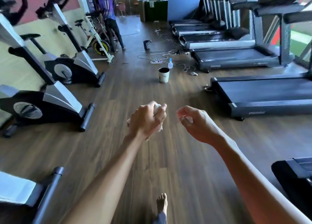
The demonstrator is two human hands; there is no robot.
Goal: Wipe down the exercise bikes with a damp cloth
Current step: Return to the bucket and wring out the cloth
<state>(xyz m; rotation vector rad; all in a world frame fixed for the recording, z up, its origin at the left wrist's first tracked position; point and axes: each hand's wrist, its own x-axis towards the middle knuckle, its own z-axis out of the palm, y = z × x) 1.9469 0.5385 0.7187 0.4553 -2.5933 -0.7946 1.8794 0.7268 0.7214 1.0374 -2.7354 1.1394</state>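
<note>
White cloth [157, 107] gripped in left hand [146, 120], right hand [194, 122] loosely curled, bucket [163, 75] on floor ahead, bikes [50, 95] left

A wood-plank floor [177, 164] runs down the middle of a gym. Exercise bikes [50, 105] stand along its left side and treadmills [253, 95] along its right. In the open aisle between them stand a pale bucket [163, 75] with a spray bottle [170, 63] just behind it, a dark bucket [146, 44] farther back, a power strip [155, 61] amid loose tangled cables [182, 66], and a crumpled rag [193, 73] near the closer treadmills.
</note>
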